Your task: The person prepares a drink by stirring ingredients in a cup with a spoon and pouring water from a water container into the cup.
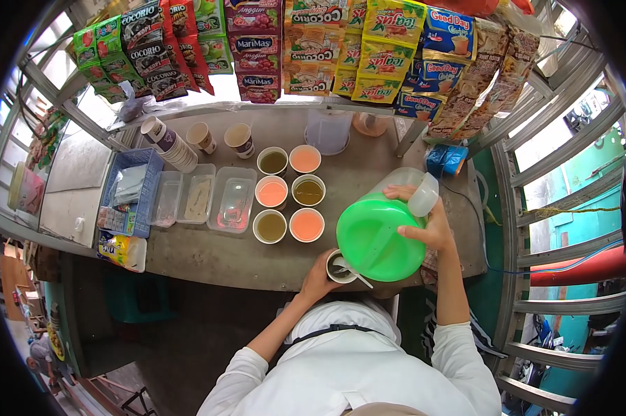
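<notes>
Near the table's front edge, my left hand [315, 280] wraps round a paper cup [331, 272]. A light-coloured spoon [360, 279] leans in the cup, its handle sticking out over the rim. My right hand [429, 225] grips the handle of a clear plastic pitcher [398, 182] with a bright green lid [379, 239]. The pitcher is tilted, and its lid edge comes right up to the cup. Just beyond stand two columns of filled paper cups, some with a pink-orange drink [306, 225] and some with an olive-coloured drink [269, 227].
Clear plastic tubs [231, 201] stand left of the drinks, beside a blue basket [127, 182] of packets. A stack of paper cups [168, 143] leans at the back left. Drink sachets [313, 52] hang above the table's far side. A blue pack [446, 159] sits at the right.
</notes>
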{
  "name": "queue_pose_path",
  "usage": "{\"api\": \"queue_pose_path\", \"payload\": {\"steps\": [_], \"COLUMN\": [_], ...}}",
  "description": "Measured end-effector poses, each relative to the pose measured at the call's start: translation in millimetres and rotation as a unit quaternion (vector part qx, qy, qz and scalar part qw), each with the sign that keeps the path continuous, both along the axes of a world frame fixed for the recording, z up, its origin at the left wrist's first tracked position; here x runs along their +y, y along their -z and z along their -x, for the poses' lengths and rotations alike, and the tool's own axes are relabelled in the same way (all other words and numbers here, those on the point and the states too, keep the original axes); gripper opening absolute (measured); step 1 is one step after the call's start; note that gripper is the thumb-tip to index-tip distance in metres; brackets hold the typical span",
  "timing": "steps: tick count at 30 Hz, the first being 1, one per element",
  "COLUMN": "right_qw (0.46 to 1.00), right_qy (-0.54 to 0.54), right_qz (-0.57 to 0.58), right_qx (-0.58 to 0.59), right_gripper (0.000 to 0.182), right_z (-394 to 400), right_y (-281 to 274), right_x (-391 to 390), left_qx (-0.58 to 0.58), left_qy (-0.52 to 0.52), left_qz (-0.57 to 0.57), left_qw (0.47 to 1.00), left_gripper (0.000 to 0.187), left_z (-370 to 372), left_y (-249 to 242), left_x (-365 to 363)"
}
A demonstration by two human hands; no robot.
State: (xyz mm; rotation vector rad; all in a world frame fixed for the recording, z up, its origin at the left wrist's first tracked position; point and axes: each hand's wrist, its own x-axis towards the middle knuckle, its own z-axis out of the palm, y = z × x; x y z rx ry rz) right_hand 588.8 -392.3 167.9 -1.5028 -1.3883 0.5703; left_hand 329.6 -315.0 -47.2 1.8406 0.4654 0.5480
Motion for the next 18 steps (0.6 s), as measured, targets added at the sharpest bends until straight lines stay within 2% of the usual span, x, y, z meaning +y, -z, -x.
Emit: {"api": "queue_pose_path", "payload": {"steps": [18], "right_qw": [1.000], "right_qy": [0.004], "right_qz": [-0.006], "right_qx": [-0.015], "right_gripper": [0.056], "right_z": [0.1], "right_y": [-2.8], "right_x": [0.1], "left_qx": [0.018], "left_qy": [0.008], "left_qz": [-0.018], "left_qw": [1.000], "left_gripper": [0.087], "left_z": [0.4], "left_y": [2.0], "left_x": [2.7]}}
